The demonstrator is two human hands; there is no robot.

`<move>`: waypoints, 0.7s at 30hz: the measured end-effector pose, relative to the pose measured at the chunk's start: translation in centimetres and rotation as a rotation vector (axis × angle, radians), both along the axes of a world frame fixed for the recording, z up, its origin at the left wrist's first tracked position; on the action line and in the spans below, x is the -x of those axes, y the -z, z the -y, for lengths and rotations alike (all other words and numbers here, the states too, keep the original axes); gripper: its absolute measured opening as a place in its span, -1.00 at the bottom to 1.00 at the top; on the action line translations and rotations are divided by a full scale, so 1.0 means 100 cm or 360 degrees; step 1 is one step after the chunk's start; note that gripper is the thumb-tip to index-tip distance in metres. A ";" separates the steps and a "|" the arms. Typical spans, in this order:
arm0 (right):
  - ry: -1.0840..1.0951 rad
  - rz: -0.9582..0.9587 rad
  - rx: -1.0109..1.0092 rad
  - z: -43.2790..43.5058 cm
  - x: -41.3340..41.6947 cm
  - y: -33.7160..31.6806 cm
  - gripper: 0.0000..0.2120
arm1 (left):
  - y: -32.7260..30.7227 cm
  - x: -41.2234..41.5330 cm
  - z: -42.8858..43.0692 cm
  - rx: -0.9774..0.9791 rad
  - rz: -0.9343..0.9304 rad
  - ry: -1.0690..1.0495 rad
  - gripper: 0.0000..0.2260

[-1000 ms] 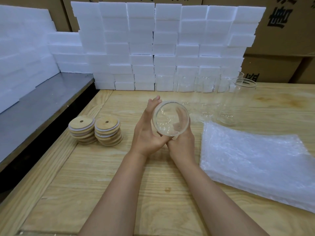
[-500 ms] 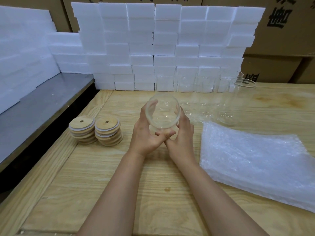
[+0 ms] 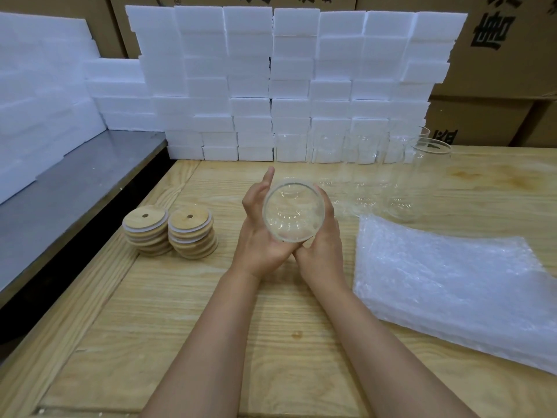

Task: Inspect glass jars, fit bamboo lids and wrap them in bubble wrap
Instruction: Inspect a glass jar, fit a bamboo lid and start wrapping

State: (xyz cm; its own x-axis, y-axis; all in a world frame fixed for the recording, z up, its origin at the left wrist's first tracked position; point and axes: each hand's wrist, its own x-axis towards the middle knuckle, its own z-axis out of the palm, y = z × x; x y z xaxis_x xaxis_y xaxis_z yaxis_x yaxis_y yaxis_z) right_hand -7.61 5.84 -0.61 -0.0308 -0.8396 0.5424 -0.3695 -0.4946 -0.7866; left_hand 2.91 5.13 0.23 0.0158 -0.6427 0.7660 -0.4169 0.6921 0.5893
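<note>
**Item 1, glass jar (image 3: 294, 215), centre of frame.** Held off the table (image 3: 180, 312), one round end turned to my camera. No lid was on it.

**Item 2, left hand (image 3: 259, 239).** It cradled the jar from the left, thumb tucked beneath the glass and forefinger standing straight and clear. The other fingers were hidden behind the jar.

**Item 3, right hand (image 3: 324, 245).** Its fingers were wrapped round the jar's right side, grasping it.

**Change noted.** Over the last second the jar had risen, then come back lower, rolling between the palms. I judged the inspection to be in progress, with lidding and wrapping outstanding.

**Item 4, bamboo lids (image 3: 168, 230), left of centre.** Two stacks, untouched.

**Item 5, bubble wrap (image 3: 452, 282), right of frame.** A flat pile of sheets.

**Item 6, spare jars (image 3: 431, 179), upper right.** They stood in a row before the foam blocks (image 3: 271, 86).
</note>
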 end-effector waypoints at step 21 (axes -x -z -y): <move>0.0059 0.0184 -0.0244 -0.001 0.001 0.005 -0.17 | -0.013 -0.026 0.001 0.0028 0.0489 -0.1404 -0.69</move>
